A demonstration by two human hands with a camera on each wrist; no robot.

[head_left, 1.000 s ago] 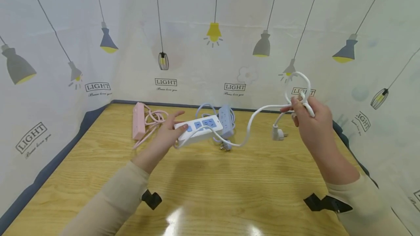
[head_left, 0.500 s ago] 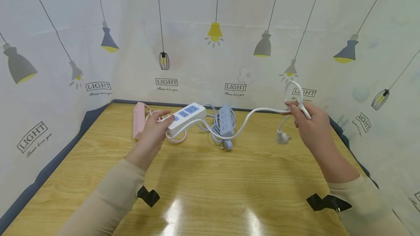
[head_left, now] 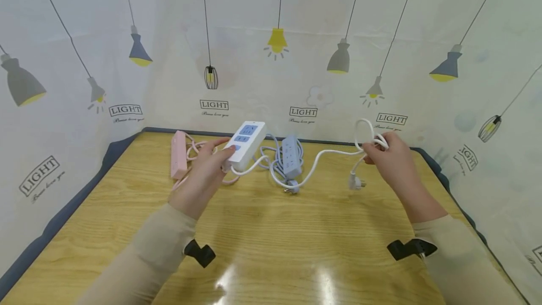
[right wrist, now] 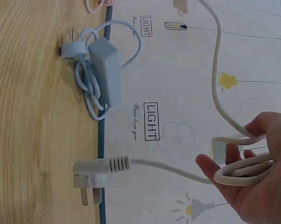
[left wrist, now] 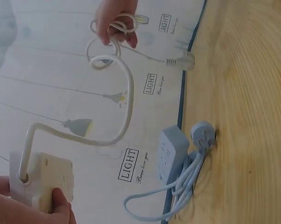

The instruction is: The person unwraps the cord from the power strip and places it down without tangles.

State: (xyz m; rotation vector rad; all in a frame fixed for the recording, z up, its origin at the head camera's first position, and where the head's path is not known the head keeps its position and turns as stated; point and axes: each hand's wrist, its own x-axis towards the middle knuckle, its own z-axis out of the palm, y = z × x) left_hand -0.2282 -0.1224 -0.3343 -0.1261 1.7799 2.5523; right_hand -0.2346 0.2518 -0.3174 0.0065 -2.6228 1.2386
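Note:
A white power strip (head_left: 247, 144) with blue socket faces is gripped at its cord end by my left hand (head_left: 208, 166), thumb on top, and held tilted above the table. From that end a white cord (head_left: 316, 160) sags across to my right hand (head_left: 391, 156), which holds several loops of it. Its white plug (right wrist: 91, 172) hangs below the right hand on a short length of cord. In the left wrist view the strip's underside (left wrist: 56, 177) faces the camera, with fingers around it.
Behind the held cord, a light blue power strip (head_left: 290, 156) lies with its cord bundled and its plug (head_left: 292, 186) in front. A pink power strip (head_left: 179, 154) with a loose cord lies at the back left. A printed curtain (head_left: 254, 60) surrounds the wooden table (head_left: 271, 234).
The white power strip swung left, then turned so its far end points more away and upward. My right hand lowered and moved slightly left, bringing the looped cord down.

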